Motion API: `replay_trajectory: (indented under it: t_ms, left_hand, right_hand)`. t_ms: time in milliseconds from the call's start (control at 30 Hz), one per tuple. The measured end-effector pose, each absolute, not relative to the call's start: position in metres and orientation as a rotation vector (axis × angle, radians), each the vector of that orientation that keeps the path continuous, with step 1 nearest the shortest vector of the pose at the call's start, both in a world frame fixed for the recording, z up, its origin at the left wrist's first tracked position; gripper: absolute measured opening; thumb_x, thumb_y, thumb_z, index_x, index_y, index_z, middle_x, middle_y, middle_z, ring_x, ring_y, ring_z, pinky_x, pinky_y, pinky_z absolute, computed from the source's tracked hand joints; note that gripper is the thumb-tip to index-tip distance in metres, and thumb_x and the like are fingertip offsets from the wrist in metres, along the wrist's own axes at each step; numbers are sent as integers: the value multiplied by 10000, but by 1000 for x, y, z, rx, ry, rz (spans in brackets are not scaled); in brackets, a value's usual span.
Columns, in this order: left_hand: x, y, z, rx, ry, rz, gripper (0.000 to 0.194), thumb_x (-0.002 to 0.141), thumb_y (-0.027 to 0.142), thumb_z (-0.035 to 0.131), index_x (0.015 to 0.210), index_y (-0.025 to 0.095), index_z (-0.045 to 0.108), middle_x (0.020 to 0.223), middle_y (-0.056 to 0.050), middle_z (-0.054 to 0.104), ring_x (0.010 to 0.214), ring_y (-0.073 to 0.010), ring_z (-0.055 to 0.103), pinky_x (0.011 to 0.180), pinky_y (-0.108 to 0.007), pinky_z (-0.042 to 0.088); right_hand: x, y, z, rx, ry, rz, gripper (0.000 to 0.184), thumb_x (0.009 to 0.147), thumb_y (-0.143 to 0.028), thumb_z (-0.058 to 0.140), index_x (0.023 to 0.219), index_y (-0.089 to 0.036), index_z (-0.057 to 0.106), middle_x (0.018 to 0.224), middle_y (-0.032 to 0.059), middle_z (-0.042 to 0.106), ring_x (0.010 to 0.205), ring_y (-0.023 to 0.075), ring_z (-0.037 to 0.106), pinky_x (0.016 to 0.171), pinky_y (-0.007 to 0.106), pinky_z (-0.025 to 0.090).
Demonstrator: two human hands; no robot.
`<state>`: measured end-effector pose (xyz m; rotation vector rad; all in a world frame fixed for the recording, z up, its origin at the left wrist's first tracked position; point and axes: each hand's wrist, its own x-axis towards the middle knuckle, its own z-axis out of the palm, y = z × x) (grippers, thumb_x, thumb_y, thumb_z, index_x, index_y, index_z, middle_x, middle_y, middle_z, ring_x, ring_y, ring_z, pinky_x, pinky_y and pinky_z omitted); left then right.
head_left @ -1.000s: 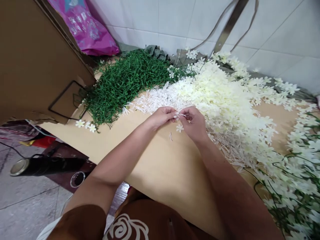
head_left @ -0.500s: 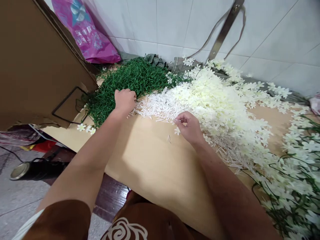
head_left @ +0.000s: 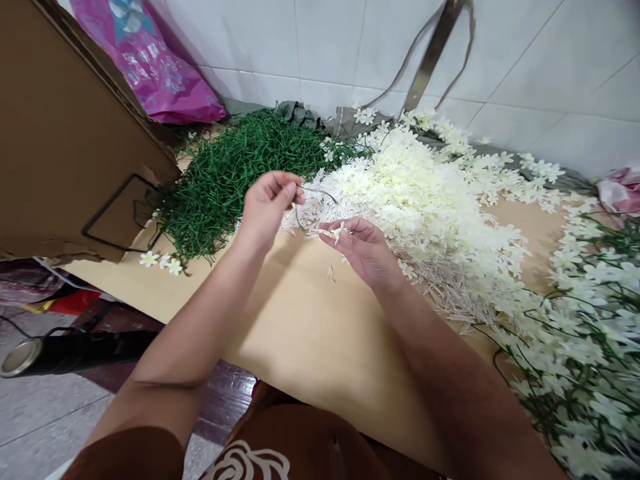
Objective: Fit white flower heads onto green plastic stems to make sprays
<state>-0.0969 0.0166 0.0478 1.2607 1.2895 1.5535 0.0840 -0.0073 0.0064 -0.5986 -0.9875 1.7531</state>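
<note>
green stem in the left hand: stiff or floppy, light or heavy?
The green stem looks fairly springy: one free end arches out unsupported from the left hand. Probably light, being so thin. It may snag on others: the green pile looks tangled.

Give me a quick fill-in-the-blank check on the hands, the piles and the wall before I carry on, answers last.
1. The left hand holds a thin stem coloured ____.
2. The right hand holds a white, petalled ____.
3. In this view, the green pile lies to the ____ of the flower pile.
4. The wall behind is covered in pale ____.

Missing words: green; flower; left; tiles.
</note>
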Motion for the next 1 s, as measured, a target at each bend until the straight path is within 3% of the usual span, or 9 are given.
replay_trajectory:
  t_ms: [200, 400, 667, 867, 1000]
  left_hand:
    - [-66, -14, 21, 924, 1152, 1467, 137, 666, 117, 694, 750, 155, 593, 651, 18, 658, 621, -79, 605, 620, -191, 450]
    - [-63, -18, 19, 741, 1067, 1443, 173, 632, 122, 730, 753, 149, 609, 675, 7, 672, 563, -59, 551, 543, -179, 395]
    - [-81, -13, 18, 973, 938, 1139, 484, 567, 502, 844, 839, 126, 705, 558, 42, 501, 538, -68, 452, 537, -223, 358]
    - [-95, -7, 20, 1233, 1037, 972, 469, 587, 528, 828, 801, 122, 733, 552, 27, 513, 560, -76, 424, 576, -240, 325]
    - [-93, -8, 18, 1265, 1035, 985, 444, 575, 544, 826, 646, 131, 681, 563, 11, 540, 567, -81, 445, 582, -234, 337]
  right_hand:
    - [77, -8, 4, -637, -1003, 1735, 374, 503, -376, 902, 663, -207, 610, 833, -35, 655, 770, 100, 622, 797, 312, 549]
    - [70, -10, -3, -789, -1118, 1787, 449, 470, -471, 882, 661, -188, 590, 647, -53, 597, 626, 82, 576, 701, 297, 542]
    - [79, -6, -2, -894, -1301, 1810, 362, 533, -407, 849, 640, -171, 597, 566, -39, 604, 549, 70, 526, 581, 245, 435]
    - [84, -3, 0, -901, -1449, 1938, 326, 533, -338, 849, 645, -158, 602, 561, -42, 620, 525, 65, 532, 556, 230, 430]
    - [87, -2, -1, -891, -1554, 1975, 330, 531, -345, 861, 643, -159, 612, 530, -49, 617, 516, 63, 536, 547, 217, 438]
